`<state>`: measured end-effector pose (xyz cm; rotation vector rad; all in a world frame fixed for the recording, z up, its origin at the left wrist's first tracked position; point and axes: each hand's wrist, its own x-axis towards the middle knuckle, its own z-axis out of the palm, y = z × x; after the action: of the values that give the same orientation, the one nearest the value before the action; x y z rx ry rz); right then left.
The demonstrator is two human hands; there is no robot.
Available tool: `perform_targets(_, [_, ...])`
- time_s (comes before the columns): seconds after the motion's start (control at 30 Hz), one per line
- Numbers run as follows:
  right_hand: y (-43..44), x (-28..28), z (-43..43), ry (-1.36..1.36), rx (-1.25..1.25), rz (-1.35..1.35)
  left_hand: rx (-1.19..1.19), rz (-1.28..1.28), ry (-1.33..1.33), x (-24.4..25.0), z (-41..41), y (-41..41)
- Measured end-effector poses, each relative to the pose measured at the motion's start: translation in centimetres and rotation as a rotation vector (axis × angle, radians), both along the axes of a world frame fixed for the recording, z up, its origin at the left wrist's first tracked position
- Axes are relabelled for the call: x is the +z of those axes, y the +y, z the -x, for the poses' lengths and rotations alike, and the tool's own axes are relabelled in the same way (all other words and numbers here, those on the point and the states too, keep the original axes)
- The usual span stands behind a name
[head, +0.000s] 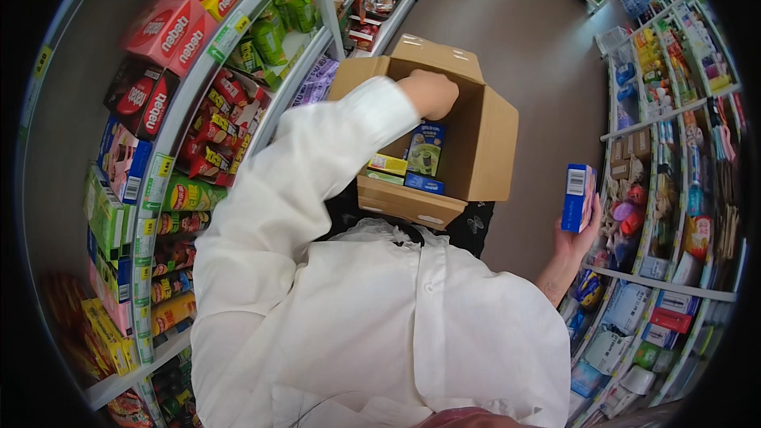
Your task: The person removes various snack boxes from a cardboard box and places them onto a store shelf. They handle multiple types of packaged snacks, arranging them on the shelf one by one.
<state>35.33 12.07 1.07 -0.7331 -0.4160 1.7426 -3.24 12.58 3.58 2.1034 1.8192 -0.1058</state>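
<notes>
An opened cardboard carton [498, 145] stands before me with its flaps folded out. My left hand [433, 94] reaches over its far part, fingers curled downward and hidden, so whether it grips anything is unclear. Inside lie a green and blue packet box [425, 151], a yellow box [387, 164] and a blue box [424, 183]. Away to the right, my right hand [576, 235] holds a small blue and pink carton [578, 197], whose barcode faces up.
Close on the left runs a shelf with price strips, bearing red nabati boxes [169, 32], a black nabati box [142, 98] and red snack bags [217, 131]. Household-goods shelving [654, 190] stands at right, near my right hand. Brown aisle floor [523, 59] lies between.
</notes>
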Motion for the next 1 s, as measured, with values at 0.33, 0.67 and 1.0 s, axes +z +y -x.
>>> perform_targets(0.33, [-6.6, -3.3, -10.0, -0.055, -0.343, 0.072, 0.168, 0.586, 0.156, -23.8, -1.7, 6.2])
perform_targets(0.67, [-7.7, -5.2, -12.3, -0.154, -0.446, 0.205, 1.134, -0.098, -0.632, -34.0, -4.0, 4.9])
perform_targets(1.0, [-5.6, -4.7, -8.7, -0.154, -0.444, 0.173, 0.053, 0.534, -0.355, -25.1, -1.7, 7.5])
